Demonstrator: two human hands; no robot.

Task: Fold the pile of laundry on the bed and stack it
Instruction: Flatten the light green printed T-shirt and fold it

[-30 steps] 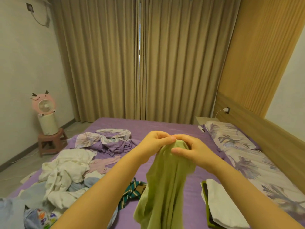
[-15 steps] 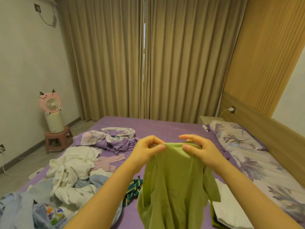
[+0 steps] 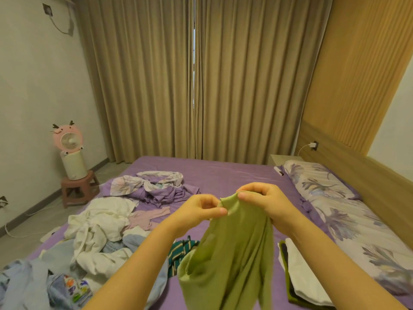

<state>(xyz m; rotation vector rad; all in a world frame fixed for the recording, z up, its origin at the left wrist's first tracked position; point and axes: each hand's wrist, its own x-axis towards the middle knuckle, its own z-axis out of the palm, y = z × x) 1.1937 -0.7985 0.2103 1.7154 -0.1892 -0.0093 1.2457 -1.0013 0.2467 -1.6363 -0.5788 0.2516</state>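
While hanging bunched: green garment (image 3: 232, 260) | both hands pinch its top edge, raised over bed (image 3: 223, 173)

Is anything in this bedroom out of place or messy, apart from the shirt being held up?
Yes: an unfolded heap of laundry sprawls over the left of the purple bed, with a crumpled floral sheet behind it. Only the small folded stack on the right looks tidy. Both hands hold the green garment up.

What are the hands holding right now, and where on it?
Both the left hand and right hand pinch the green garment at its top edge; the rest hangs.
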